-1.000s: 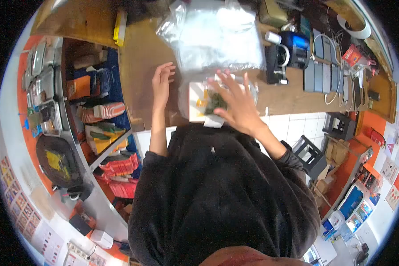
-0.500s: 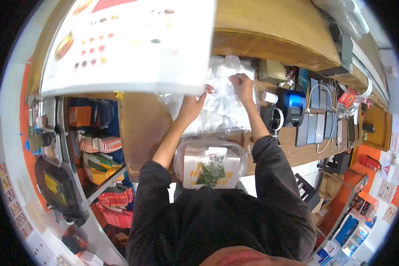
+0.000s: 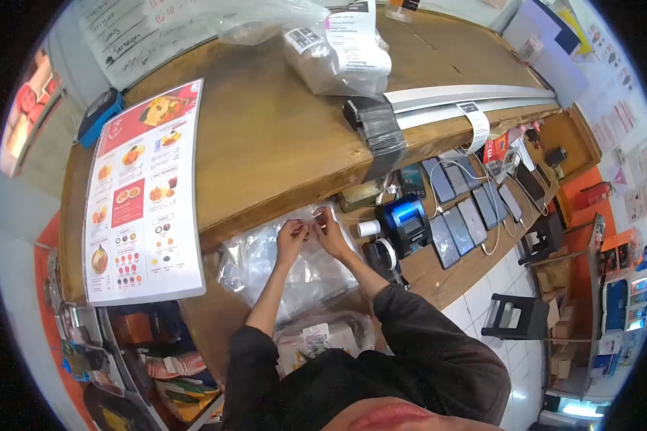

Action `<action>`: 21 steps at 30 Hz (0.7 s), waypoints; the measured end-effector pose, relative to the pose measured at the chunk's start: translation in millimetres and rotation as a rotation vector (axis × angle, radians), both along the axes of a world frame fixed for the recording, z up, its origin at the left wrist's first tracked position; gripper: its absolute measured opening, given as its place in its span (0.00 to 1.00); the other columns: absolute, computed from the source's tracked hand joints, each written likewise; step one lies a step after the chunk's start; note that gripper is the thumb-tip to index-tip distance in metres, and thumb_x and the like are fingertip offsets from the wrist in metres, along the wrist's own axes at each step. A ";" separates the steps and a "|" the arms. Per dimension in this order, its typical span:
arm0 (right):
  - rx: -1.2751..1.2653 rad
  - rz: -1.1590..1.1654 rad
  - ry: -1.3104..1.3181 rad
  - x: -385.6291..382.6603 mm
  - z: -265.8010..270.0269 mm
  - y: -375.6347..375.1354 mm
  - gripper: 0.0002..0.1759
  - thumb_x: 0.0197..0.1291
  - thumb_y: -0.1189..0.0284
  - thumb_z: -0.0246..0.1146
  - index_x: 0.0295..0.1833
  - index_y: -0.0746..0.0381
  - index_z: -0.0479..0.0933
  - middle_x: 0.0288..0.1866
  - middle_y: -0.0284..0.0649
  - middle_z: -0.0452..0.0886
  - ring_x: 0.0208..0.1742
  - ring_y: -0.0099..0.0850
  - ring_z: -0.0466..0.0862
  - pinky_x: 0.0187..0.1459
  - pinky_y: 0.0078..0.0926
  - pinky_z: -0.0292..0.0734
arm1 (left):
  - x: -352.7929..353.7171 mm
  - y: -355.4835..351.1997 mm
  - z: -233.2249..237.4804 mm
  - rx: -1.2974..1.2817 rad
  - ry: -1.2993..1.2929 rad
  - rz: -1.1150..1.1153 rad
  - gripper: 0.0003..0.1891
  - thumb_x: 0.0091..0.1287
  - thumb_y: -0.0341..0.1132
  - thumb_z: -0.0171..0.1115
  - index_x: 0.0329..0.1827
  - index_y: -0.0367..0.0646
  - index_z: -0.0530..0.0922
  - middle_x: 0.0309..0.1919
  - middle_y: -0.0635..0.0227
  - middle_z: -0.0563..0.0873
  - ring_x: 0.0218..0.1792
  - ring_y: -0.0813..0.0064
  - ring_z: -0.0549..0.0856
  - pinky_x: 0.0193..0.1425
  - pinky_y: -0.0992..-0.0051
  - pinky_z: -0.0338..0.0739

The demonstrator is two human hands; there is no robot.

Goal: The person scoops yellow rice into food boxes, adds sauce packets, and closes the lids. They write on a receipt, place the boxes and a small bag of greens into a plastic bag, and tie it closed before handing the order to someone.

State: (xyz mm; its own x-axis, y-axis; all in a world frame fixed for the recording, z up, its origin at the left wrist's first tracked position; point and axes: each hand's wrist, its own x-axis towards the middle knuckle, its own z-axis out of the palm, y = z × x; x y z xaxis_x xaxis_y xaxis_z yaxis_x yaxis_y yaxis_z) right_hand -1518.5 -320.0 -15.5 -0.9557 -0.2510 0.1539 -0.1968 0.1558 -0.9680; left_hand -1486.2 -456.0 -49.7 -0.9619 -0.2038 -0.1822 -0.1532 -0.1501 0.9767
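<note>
Nearest the person, at the near edge of the counter and just in front of the dark sleeves, lies a bagged package with a white label showing through its clear wrap. Just beyond it, a crumpled pile of clear plastic bags spreads over the middle of the counter and reaches its far edge, under the overhang of the upper counter. Both arms stretch across this pile. The left hand and the right hand meet close together at the pile's far edge, each with thumb and fingers pressed together on the top edge of one clear bag, the fingertips almost touching one another. Just right of the right forearm stands a black tape dispenser, with a small white roll and a blue receipt printer just beyond it. Farther right, along the counter's far edge, a row of phones lies side by side with white cables. On the upper counter, a laminated menu covers the left end, and bagged parcels with printed receipts sit at its far edge.
</note>
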 end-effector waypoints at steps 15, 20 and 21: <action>-0.135 -0.510 0.104 -37.9 78.7 144.4 0.13 0.72 0.66 0.53 0.38 0.65 0.74 0.27 0.31 0.73 0.29 0.20 0.75 0.23 0.23 0.73 | -6.0 -20.6 -50.8 -0.020 -0.030 -0.135 0.18 0.70 0.35 0.57 0.60 0.42 0.68 0.47 0.64 0.82 0.42 0.74 0.83 0.43 0.75 0.79; -0.939 -0.420 -0.302 9.6 150.2 165.6 0.15 0.73 0.69 0.50 0.59 0.65 0.69 0.50 0.43 0.78 0.50 0.31 0.82 0.49 0.31 0.83 | 30.9 -30.4 31.8 -0.110 0.023 -0.171 0.13 0.70 0.34 0.55 0.55 0.44 0.75 0.43 0.68 0.84 0.42 0.77 0.82 0.43 0.76 0.75; -1.041 -0.403 -0.339 26.8 154.8 163.1 0.16 0.73 0.70 0.49 0.60 0.68 0.67 0.56 0.46 0.75 0.54 0.34 0.81 0.51 0.35 0.83 | 49.9 -40.9 49.5 -0.108 0.006 -0.206 0.12 0.71 0.35 0.52 0.54 0.45 0.76 0.42 0.69 0.84 0.41 0.78 0.82 0.44 0.76 0.75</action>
State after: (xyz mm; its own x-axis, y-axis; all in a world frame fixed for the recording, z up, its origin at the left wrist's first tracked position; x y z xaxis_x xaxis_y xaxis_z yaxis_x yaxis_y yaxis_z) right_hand -1491.7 -156.8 139.3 -0.9692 0.1769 -0.1716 -0.0207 -0.7523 -0.6585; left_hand -1436.3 -496.8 -0.2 -0.9863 -0.0208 -0.1638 -0.1636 -0.0109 0.9865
